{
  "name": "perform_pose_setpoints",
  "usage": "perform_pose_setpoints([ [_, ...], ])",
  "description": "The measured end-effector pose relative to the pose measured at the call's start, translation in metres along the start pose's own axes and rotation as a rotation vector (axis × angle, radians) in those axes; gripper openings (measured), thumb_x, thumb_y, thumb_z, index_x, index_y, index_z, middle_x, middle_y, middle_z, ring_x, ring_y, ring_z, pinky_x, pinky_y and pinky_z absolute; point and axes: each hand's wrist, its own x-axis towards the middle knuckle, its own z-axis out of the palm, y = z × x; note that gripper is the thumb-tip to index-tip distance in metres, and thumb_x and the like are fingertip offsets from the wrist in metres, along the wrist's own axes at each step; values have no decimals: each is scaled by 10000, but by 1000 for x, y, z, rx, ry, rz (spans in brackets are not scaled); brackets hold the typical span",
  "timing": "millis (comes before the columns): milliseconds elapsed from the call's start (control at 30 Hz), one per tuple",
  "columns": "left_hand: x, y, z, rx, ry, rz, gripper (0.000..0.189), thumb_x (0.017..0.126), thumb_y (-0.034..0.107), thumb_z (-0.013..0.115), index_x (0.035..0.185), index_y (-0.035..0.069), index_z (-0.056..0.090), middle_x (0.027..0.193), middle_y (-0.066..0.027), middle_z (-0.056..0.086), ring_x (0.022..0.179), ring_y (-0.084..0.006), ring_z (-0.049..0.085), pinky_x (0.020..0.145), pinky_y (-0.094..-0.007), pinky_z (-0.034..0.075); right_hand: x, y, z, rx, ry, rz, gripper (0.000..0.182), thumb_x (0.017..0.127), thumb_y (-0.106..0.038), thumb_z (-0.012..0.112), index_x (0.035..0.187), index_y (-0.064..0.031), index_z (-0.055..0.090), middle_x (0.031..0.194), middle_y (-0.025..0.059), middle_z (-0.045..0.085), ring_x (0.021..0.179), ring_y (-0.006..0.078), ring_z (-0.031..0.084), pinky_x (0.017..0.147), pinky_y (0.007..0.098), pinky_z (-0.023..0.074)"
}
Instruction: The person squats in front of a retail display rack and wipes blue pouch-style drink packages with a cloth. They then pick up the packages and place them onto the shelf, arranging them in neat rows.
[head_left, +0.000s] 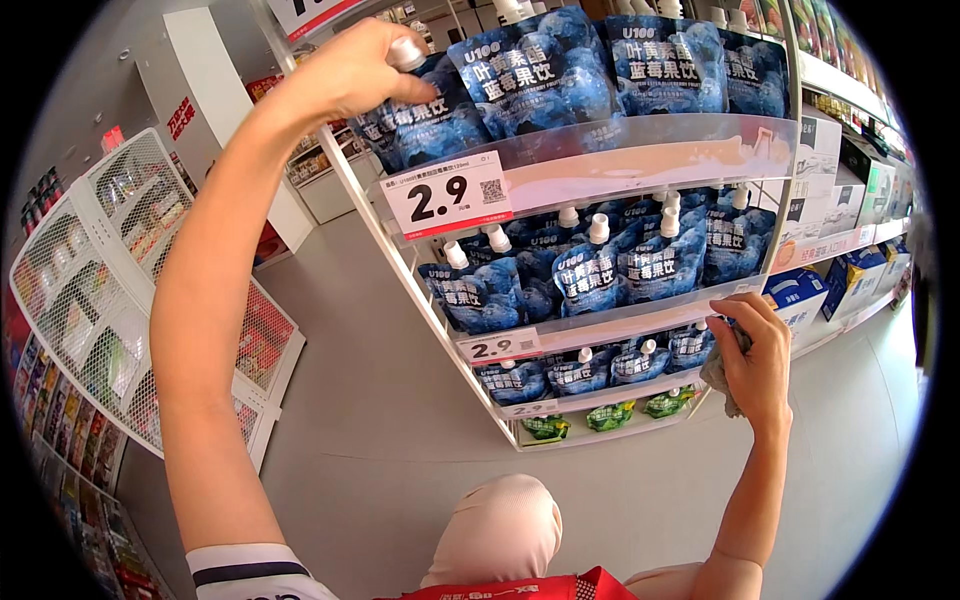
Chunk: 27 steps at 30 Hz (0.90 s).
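Note:
My left hand (349, 71) grips a blue spouted drink pouch (439, 124) near its white cap at the left end of the rack's upper tier. The thumb lies across the pouch's front, and the other fingers are partly hidden behind the cap. More blue pouches (540, 71) with blueberry pictures stand upright beside it. Lower on the right, my right hand (757, 367) holds a crumpled grey cloth (721, 375) by the rack's right side, near the clear front strip (645, 315) of the middle tier.
The white metal display rack (375, 202) carries price tags (450, 196) and has green packs (611, 415) at its bottom. Boxes fill shelves (847, 244) to the right. A white mesh-sided display stand (142, 285) is at left. My knee (499, 525) is bent below, above grey floor (360, 390).

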Motion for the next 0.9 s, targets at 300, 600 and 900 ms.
perform_pose_setpoints([
  [300,-45,32,10,492,785,192,226,839,175,735,1050,121,671,912,-84,713,782,-297,691,686,-385,521,-2,2,3,18,-46,9,119,838,2,690,951,39,686,885,135,656,723,323,644,676,345,508],
  [600,-76,2,-21,1040,1045,293,242,805,132,773,1046,146,749,931,-44,747,778,-201,704,672,-311,528,-6,8,0,-8,-129,57,112,830,-20,698,935,19,692,811,132,626,663,333,601,633,373,481],
  [900,-170,143,105,-160,311,303,181,819,62,763,997,57,730,886,-75,703,752,-203,686,618,-312,542,-16,42,-26,-189,-85,24,109,834,-46,694,925,12,700,812,147,648,697,334,616,630,356,481],
])
